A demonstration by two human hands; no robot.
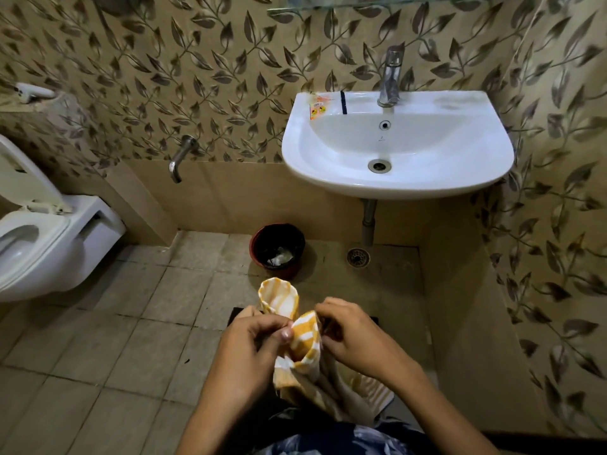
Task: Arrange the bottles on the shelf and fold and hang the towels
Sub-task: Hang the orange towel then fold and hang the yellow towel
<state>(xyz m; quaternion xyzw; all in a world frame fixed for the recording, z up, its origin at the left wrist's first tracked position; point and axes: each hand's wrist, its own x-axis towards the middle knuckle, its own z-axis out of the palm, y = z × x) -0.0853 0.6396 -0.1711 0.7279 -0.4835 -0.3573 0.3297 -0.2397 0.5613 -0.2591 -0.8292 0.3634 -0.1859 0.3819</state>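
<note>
An orange-and-white striped towel (303, 343) hangs bunched between my hands, low in the middle of the head view. My left hand (253, 343) pinches one edge of it with thumb and fingers. My right hand (348, 333) grips the other side, fingers curled into the cloth. One fold of the towel sticks up above my left hand, and the rest droops toward my lap. A glass shelf (361, 4) runs along the top edge above the sink; whatever stands on it is cut off, and no bottle shows clearly.
A white sink (460, 178) with a chrome tap (391, 77) hangs on the wall ahead. Below it stand a small dark bin (259, 244) and a floor drain (358, 257). A toilet (49, 244) is at the left, with a wall spout (180, 159) between.
</note>
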